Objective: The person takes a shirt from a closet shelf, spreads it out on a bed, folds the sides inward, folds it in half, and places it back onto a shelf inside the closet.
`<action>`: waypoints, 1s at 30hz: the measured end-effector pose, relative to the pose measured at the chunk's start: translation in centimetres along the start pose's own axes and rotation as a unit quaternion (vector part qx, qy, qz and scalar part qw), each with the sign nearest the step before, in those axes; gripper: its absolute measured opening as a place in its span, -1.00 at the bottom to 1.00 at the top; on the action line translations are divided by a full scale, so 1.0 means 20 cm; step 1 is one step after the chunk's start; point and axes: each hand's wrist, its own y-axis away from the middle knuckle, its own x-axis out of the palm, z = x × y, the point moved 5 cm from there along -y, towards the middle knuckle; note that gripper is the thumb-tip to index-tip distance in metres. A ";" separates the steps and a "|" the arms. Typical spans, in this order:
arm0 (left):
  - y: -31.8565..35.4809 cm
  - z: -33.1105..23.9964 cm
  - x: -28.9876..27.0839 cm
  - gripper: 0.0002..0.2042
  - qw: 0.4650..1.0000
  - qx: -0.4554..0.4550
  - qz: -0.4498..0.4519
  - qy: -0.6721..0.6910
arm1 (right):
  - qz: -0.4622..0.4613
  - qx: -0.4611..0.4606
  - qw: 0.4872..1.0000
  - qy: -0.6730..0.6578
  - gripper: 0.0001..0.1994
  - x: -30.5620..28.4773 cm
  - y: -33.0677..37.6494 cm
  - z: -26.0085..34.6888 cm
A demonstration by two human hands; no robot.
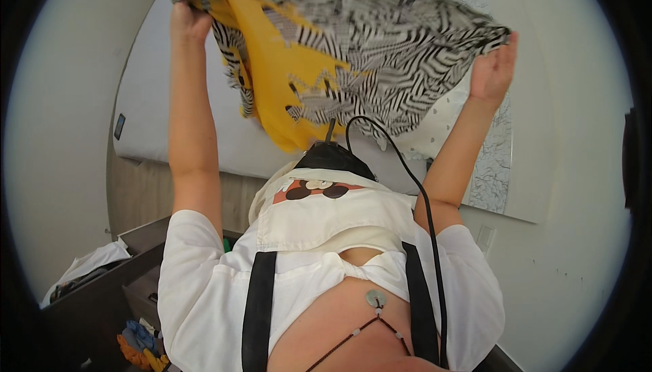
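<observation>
Both my arms are stretched out in front of me, holding up a large thin scarf [407, 53] with a black-and-white zebra print and a yellow middle. At the upper left, my left hand [192, 22] is closed on one edge of it, its fingers partly covered by the fabric. On the right, my right hand [494, 70] grips another corner, fingers folded over the cloth. Between the hands the scarf spreads wide and hangs down, its upper part blurred by motion. The yellow lower part droops above the edge of the bed.
A bed [146, 114] with a pale grey sheet lies beyond, with a phone-like dark object [119, 126] at its left corner. White dotted fabric [428, 134] shows behind the scarf. At lower left, a dark drawer unit [81, 318] holds colourful clothes [139, 345]. A black cable [424, 199] runs down my front.
</observation>
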 end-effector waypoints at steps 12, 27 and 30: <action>0.37 -0.13 0.13 -0.75 0.957 0.061 0.011 -0.284 | -0.238 -0.060 0.903 0.353 -0.63 -0.51 0.33 -0.01; 1.51 0.75 -0.92 -0.86 0.471 -0.215 0.225 -0.825 | -0.376 0.172 0.824 0.387 -0.79 -1.42 1.04 -0.52; 1.57 0.73 -0.95 -0.83 0.469 -0.260 0.209 -0.817 | -0.389 0.212 0.805 0.393 -0.81 -1.43 1.10 -0.57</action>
